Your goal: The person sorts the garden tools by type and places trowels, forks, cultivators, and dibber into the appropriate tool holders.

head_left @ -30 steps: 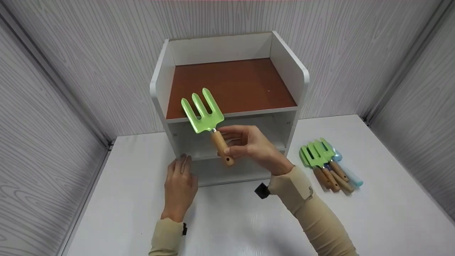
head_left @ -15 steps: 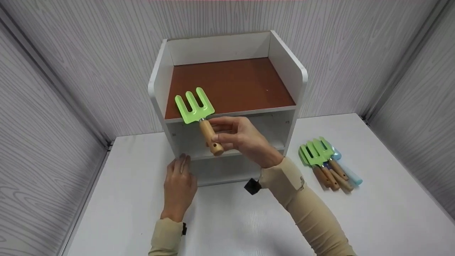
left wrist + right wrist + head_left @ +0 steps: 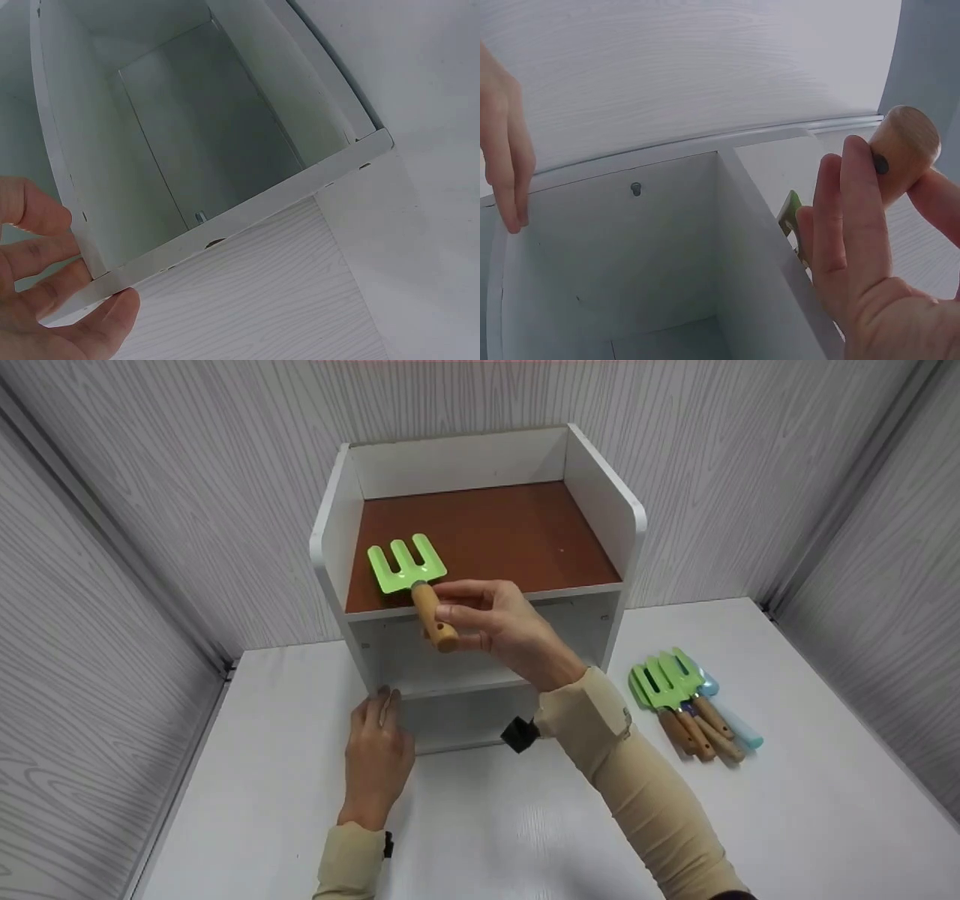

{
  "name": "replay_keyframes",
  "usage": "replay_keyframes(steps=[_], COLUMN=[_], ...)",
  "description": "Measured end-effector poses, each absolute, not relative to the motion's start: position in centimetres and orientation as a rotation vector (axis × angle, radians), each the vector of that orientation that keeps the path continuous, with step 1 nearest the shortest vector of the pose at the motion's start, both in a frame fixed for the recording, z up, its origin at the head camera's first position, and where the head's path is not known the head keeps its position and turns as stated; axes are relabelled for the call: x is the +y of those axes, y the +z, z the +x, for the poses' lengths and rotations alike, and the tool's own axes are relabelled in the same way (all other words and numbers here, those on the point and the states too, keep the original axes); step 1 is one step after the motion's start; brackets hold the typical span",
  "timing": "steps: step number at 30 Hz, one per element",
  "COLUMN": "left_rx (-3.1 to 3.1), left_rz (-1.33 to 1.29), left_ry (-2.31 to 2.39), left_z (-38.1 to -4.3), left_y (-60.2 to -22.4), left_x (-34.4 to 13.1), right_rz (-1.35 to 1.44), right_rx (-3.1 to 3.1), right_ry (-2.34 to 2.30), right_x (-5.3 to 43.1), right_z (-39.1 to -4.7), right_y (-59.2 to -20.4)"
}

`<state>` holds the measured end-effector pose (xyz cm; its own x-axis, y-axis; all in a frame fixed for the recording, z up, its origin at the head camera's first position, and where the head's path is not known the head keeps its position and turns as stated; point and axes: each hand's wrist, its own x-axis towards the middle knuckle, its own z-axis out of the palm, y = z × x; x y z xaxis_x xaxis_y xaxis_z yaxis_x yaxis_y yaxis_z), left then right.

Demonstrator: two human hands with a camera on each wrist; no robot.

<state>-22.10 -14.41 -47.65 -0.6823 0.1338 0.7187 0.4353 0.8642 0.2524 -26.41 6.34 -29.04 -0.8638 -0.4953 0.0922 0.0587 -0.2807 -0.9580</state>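
Note:
A green three-pronged garden hand fork [image 3: 396,577] with a wooden handle [image 3: 909,146] is held by my right hand [image 3: 504,619]. Thumb and fingers pinch the handle, and in the head view the prongs overlap the brown top board [image 3: 495,536] of a white shelf unit [image 3: 606,484]. Lower down, my left hand [image 3: 379,761] grips the unit's left front edge. From the left wrist view, its fingers [image 3: 114,321] lie on both sides of the white panel edge [image 3: 255,202].
On the white table at the right lies a pile of green garden forks [image 3: 661,681], with wooden handles and a light blue handle [image 3: 739,727]. Below the top board, the unit has two compartments open at the front. Wood-grain walls [image 3: 832,495] enclose the table.
My right hand has carried the garden fork up and to the left, further over the top board, and its prongs tip further away. The left hand stays in place.

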Motion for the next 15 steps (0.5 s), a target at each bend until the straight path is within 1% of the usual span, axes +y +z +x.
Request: replay_keyframes(steps=[15], left_rx=[-2.267], left_rz=[-0.403], left_ry=[-0.539], left_z=[-21.9], left_y=[-47.9], left_x=[-14.4], right_rz=[-0.339], right_rx=[1.737], right_ry=[-2.113], right_x=[5.2], right_z=[-29.2], right_y=[-25.5])
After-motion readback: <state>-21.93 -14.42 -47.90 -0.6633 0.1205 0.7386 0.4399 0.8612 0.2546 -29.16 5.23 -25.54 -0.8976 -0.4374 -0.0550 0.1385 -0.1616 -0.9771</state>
